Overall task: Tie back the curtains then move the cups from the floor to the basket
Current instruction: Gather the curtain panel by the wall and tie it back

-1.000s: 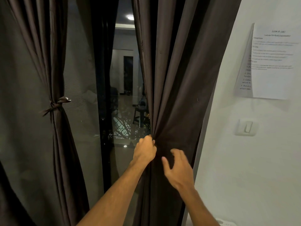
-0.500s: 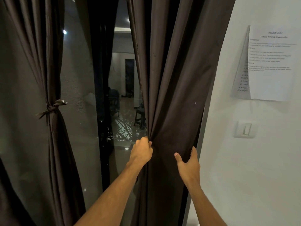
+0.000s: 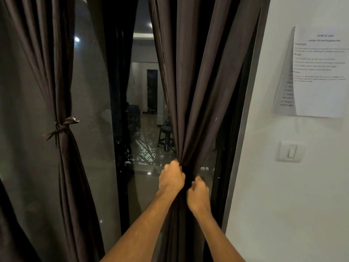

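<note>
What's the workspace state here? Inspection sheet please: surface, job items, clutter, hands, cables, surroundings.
Surface: nothing seen; no floor or table in view.
Job's things: left curtain gathered and bound by a knotted tie; right curtain bunched, not yet tied; cups and basket not in view.
Clutter: nothing seen.
Hands: left hand and right hand both grip the right curtain's gathered folds, side by side.
Cables: nothing seen.
Surroundings: glass door between the curtains; white wall at right with a printed sheet and a light switch.
</note>
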Tool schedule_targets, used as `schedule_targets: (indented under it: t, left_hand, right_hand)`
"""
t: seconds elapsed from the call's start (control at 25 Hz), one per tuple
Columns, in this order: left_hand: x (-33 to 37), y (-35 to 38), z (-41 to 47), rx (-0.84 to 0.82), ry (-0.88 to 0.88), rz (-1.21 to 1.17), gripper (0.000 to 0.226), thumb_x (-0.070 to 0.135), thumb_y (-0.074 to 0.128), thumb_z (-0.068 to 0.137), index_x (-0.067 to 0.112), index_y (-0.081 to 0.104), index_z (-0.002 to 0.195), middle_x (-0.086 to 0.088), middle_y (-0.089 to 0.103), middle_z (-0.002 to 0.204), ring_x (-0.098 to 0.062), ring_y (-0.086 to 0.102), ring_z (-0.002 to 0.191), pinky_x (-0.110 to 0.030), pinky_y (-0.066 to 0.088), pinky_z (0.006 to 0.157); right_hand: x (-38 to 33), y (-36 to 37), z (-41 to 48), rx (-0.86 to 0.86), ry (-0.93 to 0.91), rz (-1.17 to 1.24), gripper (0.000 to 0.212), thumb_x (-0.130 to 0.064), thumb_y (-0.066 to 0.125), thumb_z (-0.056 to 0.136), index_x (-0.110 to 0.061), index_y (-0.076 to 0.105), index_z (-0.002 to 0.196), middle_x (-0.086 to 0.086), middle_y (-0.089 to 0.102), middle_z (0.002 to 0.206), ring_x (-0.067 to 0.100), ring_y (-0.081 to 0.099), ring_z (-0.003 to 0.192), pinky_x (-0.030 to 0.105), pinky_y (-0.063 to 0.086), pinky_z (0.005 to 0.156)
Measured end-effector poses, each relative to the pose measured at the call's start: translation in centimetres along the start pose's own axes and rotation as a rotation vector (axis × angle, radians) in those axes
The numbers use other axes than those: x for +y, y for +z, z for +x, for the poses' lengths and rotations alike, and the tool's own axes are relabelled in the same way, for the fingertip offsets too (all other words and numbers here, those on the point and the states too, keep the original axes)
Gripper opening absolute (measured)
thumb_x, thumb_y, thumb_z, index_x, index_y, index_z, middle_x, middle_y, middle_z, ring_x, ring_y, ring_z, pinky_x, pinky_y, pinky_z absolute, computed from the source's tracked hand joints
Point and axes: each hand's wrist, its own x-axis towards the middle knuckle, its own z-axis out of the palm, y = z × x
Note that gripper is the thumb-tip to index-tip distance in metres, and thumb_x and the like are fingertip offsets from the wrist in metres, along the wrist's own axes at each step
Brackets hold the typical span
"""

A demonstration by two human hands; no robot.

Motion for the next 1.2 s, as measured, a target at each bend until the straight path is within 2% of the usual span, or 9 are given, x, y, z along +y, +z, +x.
schedule_targets:
  t: [0.16, 0.28, 0.36, 0.44, 0.64, 0.8, 0.96, 1.08, 1.2]
  left_hand:
    - [0.5, 0.0, 0.1, -0.008, 0.05, 0.079, 0.021, 0.013, 0.045, 0.097, 0.007, 0.052, 0.115, -0.015, 0.058, 0.117, -0.032, 0.058, 0.108, -0.04, 0.047, 0.087]
    - [0.3, -0.3, 0.4, -0.028, 0.044, 0.102, 0.022, 0.015, 0.045, 0.097, 0.008, 0.052, 0.115, -0.014, 0.058, 0.118, -0.032, 0.058, 0.108, -0.04, 0.048, 0.088]
    - [0.2, -0.4, 0.4, -0.057, 0.03, 0.083, 0.024, 0.017, 0.044, 0.096, 0.008, 0.052, 0.117, -0.014, 0.057, 0.119, -0.033, 0.058, 0.108, -0.04, 0.048, 0.088]
    - [0.2, -0.6, 0.5, -0.107, -0.011, -0.005, 0.03, 0.024, 0.045, 0.093, 0.011, 0.052, 0.119, -0.013, 0.057, 0.118, -0.033, 0.057, 0.108, -0.04, 0.047, 0.087]
    - [0.4, -0.7, 1.2, -0.22, -0.153, -0.281, 0.072, 0.06, 0.059, 0.069, 0.018, 0.051, 0.127, -0.003, 0.059, 0.122, -0.027, 0.056, 0.112, -0.044, 0.047, 0.095]
    - [-0.1, -0.4, 2.2, -0.133, -0.227, -0.407, 0.113, 0.085, 0.065, 0.036, 0.024, 0.051, 0.13, 0.002, 0.06, 0.125, -0.023, 0.057, 0.116, -0.045, 0.048, 0.098]
    - [-0.6, -1.1, 3.1, -0.216, -0.214, -0.556, 0.077, 0.068, 0.081, 0.052, 0.024, 0.066, 0.114, 0.003, 0.066, 0.114, -0.017, 0.06, 0.109, -0.03, 0.049, 0.095]
    - [-0.7, -1.3, 3.5, -0.298, -0.154, -0.63, 0.054, 0.05, 0.082, 0.068, 0.021, 0.066, 0.111, 0.005, 0.066, 0.104, -0.014, 0.059, 0.102, -0.024, 0.047, 0.087]
    - [-0.5, -1.4, 3.5, -0.357, -0.141, -0.66, 0.054, 0.041, 0.077, 0.078, 0.012, 0.06, 0.121, 0.005, 0.062, 0.098, -0.013, 0.058, 0.095, -0.023, 0.045, 0.083]
  right_hand:
    - [-0.8, 2.2, -0.3, -0.098, -0.166, -0.027, 0.01, -0.01, 0.057, 0.097, -0.011, 0.061, 0.106, -0.007, 0.068, 0.086, -0.009, 0.065, 0.075, 0.01, 0.048, 0.058]
    - [0.4, 3.4, 0.5, -0.096, -0.21, -0.061, 0.031, -0.011, 0.056, 0.098, -0.003, 0.053, 0.127, 0.002, 0.068, 0.096, 0.006, 0.067, 0.083, 0.022, 0.054, 0.07]
    - [0.8, 3.7, 0.4, -0.108, -0.196, -0.108, 0.029, -0.01, 0.055, 0.097, -0.003, 0.056, 0.125, 0.008, 0.067, 0.105, 0.018, 0.062, 0.092, 0.034, 0.055, 0.082]
    - [0.8, 4.0, 0.5, -0.046, -0.184, -0.188, 0.027, -0.014, 0.057, 0.095, -0.006, 0.059, 0.121, 0.003, 0.066, 0.108, 0.016, 0.061, 0.092, 0.032, 0.054, 0.083]
    - [-0.5, 3.9, 0.6, -0.049, -0.192, -0.366, 0.035, -0.019, 0.054, 0.096, -0.009, 0.055, 0.129, 0.003, 0.069, 0.114, 0.012, 0.068, 0.097, 0.022, 0.053, 0.08]
    - [-1.0, 3.7, -0.6, -0.005, -0.238, -0.313, 0.046, -0.015, 0.055, 0.094, -0.01, 0.047, 0.139, 0.004, 0.068, 0.116, 0.017, 0.069, 0.095, 0.03, 0.058, 0.077]
    - [-1.0, 3.1, -0.8, -0.045, -0.24, -0.224, 0.062, -0.007, 0.046, 0.096, -0.014, 0.026, 0.154, 0.005, 0.057, 0.134, 0.02, 0.061, 0.117, 0.034, 0.053, 0.096]
    - [-0.5, 2.4, -0.5, -0.059, -0.185, -0.137, 0.055, -0.005, 0.039, 0.097, -0.016, 0.034, 0.151, 0.005, 0.059, 0.128, 0.018, 0.06, 0.114, 0.035, 0.052, 0.096]
    - [0.5, 1.8, 0.0, -0.079, -0.148, -0.043, 0.053, -0.005, 0.037, 0.093, -0.017, 0.045, 0.144, 0.001, 0.063, 0.127, 0.014, 0.06, 0.116, 0.033, 0.05, 0.101]
